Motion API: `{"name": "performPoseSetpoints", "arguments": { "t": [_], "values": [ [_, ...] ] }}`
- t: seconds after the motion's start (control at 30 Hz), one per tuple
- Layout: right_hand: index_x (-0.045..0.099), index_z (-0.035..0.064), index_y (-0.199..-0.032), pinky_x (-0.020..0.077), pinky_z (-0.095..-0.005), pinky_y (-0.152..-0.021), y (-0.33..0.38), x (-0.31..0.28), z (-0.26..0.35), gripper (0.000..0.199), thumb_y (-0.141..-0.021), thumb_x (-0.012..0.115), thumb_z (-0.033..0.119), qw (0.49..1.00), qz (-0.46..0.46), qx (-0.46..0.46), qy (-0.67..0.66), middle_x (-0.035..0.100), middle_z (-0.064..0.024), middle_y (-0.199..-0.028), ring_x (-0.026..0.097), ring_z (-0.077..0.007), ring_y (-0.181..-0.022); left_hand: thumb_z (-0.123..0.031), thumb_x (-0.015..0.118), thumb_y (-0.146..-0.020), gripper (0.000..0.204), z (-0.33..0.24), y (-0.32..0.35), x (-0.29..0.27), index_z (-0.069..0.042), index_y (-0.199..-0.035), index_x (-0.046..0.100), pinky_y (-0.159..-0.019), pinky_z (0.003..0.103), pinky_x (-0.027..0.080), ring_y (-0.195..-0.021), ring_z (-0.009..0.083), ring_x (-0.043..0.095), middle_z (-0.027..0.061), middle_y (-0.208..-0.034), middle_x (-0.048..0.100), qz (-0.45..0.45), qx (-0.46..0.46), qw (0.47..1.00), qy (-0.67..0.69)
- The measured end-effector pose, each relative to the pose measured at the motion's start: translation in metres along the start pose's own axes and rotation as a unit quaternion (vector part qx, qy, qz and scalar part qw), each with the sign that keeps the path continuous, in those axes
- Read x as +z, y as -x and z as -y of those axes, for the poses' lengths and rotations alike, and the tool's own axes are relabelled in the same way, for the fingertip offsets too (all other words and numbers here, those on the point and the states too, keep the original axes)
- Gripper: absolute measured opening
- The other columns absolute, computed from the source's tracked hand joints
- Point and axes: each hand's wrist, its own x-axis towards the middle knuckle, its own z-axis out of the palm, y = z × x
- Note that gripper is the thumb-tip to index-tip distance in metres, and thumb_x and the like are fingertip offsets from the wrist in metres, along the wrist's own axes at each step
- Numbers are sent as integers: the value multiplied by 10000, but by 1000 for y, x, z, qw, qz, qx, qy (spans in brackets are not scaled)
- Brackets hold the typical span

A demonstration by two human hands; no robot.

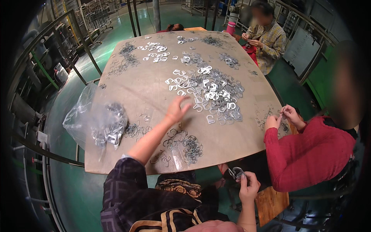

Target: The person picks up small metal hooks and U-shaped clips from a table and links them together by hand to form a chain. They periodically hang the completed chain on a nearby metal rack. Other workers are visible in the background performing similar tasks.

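Left hand (177, 110) reaches open-fingered toward the metal clip pile (214, 94); right hand (247, 185) grips what seems 1 wire clip (236, 172), which may slip off-table.

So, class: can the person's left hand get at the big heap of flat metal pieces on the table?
Probably yes: the left hand is stretched out open just short of the heap, with only bare table between them.

— What is in the right hand (248, 186)?

— A small bundle of grey wire clips (236, 172), pinched upright between the fingers, below the table's near edge.

— And the left hand (177, 109)?

— Stretched out, fingers spread, over the tan table (147, 85), just short of a heap of shiny flat metal loops (212, 94) scattered across the middle, overlapping and lying flat.
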Motion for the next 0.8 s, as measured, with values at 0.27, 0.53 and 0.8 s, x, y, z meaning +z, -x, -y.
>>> {"name": "performPoseSetpoints", "arguments": {
  "t": [0.27,0.53,0.8],
  "values": [
    [561,-31,-943,510,-255,-623,37,-22,-36,99,-953,546,67,994,-70,87,15,649,-93,-759,628,-133,-642,-689,489,-849,694,95,-117,45,-230,-1369,524,-1095,692,133,-1415,318,291,145,-1479,397,72,-191,931,-304],
    [570,-60,-916,516,-254,-601,25,-5,-37,115,-937,554,51,993,-38,109,-14,651,-97,-731,638,-131,-631,-645,542,-844,697,43,-43,59,-136,-1321,537,-1081,668,184,-1390,286,326,97,-1440,436,171,-35,960,-217],
    [579,-65,-927,534,-268,-634,19,4,-32,100,-936,543,28,994,18,103,-14,669,-116,-788,675,-165,-669,-257,629,-913,348,3,-30,6,-42,-1187,626,-919,371,486,-1074,295,619,186,-1168,629,42,-75,996,36]
  ]
}}
